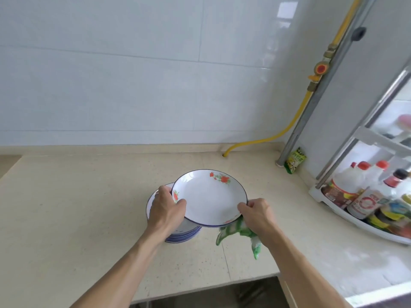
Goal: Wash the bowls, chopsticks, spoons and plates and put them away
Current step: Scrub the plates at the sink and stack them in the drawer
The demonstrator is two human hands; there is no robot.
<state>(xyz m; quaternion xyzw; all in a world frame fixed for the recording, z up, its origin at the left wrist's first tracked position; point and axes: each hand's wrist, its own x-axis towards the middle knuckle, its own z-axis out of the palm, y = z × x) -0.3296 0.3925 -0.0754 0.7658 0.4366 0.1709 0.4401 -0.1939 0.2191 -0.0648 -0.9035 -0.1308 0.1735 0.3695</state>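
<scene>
One plate (pixel 211 196) gripped between my left hand (pixel 166 210) and right hand (pixel 258 215), right also clutching one green cloth (pixel 235 232), plate stack (pixel 184 234) under left hand, uncountable.

On the countertop (pixel 89 218) a stack of plates (pixel 182 234) sits centre, one plate (pixel 211 201) held above it (slightly rightward), a dishcloth (pixel 244 234) beneath its right edge, a bottle rack (pixel 333 210) far right, a packet (pixel 294 160) behind.

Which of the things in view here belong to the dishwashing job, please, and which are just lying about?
Part of the job:
- plate, held by left hand and right hand
- stack of plates below it
- green cloth in the right hand

Just lying about:
- bottles in the white rack
- green packet
- yellow hose
</scene>
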